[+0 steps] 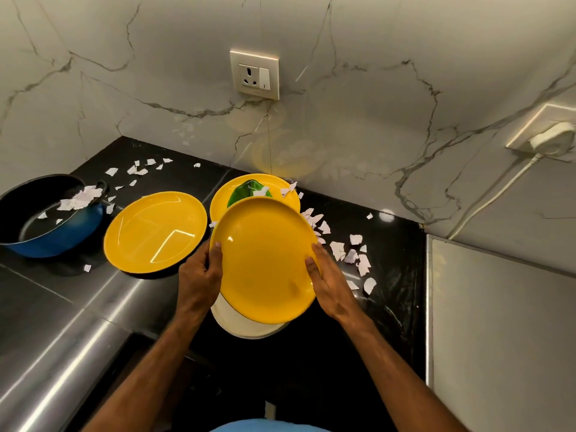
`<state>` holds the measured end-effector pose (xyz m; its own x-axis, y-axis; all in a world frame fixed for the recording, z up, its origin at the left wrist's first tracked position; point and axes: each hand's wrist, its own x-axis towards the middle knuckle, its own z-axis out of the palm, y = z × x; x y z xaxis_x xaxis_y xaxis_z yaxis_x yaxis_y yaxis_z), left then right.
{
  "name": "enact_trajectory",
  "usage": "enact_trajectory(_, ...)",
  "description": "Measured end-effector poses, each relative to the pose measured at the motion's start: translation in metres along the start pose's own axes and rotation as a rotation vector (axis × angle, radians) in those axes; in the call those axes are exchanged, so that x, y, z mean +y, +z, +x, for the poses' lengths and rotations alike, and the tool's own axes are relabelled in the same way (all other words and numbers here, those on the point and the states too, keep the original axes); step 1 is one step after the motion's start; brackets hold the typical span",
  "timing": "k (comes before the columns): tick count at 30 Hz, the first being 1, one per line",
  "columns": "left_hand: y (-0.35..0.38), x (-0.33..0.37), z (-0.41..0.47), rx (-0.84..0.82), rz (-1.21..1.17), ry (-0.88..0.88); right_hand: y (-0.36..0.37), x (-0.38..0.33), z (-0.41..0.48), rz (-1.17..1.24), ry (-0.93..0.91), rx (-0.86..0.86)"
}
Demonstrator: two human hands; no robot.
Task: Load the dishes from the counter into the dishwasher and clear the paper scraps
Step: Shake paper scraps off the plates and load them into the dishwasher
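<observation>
Fingers (216,255) of both hands pinch a yellow plate (265,263) by its opposite edges.
The left hand (199,275) grips the left rim and the right hand (332,286) the right, thumbs on top. A white plate (246,327) shows beneath, and paper scraps (352,254) lie on the black counter (392,275) just beside.

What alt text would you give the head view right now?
The left hand and right hand hold a yellow plate over a white plate. Two more yellow plates, a blue pan and paper scraps lie on the black counter.
</observation>
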<state>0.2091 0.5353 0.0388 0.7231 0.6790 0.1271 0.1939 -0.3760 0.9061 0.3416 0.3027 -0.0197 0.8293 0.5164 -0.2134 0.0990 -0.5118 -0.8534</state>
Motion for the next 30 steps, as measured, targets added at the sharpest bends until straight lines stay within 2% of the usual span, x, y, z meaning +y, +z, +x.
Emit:
enact_trajectory(4,-0.006,0.0,-0.003,-0.025,-0.033,-0.015,0.01,-0.004,-0.014,0.086,-0.01,0.038)
enact_trajectory(9,-0.01,0.006,-0.01,-0.054,-0.11,-0.093,0.012,0.003,-0.032,0.151,0.125,0.315)
enact_trajectory(13,-0.018,0.005,-0.006,-0.193,-0.216,-0.177,0.007,-0.002,-0.055,0.331,0.154,0.434)
enact_trajectory(16,-0.025,0.003,-0.005,-0.333,-0.238,-0.22,0.007,-0.001,-0.074,0.482,0.19,0.596)
enact_trajectory(19,-0.03,-0.001,-0.012,-0.452,-0.231,-0.233,0.007,0.004,-0.101,0.478,0.217,0.719)
enact_trajectory(23,-0.024,0.002,-0.031,-0.522,-0.248,-0.249,0.015,0.01,-0.156,0.468,0.249,0.838)
enact_trajectory(30,0.023,0.014,-0.098,-0.687,-0.233,-0.198,0.033,0.04,-0.276,0.48,0.422,1.113)
